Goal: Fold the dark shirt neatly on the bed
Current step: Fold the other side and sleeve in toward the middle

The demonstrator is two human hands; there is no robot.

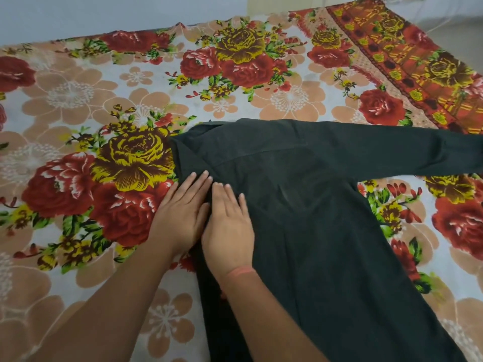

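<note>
Dark shirt (313, 205) flat on bed (78, 100), nearer right edge; one sleeve (418, 150) stretched toward right edge. Left hand (183, 215) and right hand (230, 231) both open, palms pressing shirt's left fold. Fabric judged light, limp, non-slippery; best pinched at sleeve cuff or shoulder seam.

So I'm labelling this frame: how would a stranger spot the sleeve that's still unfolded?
Start at the floral bedsheet, then the dark shirt lying on it. The sleeve stretches flat toward the right edge, away from both hands, the only long dark strip on the print.
</note>
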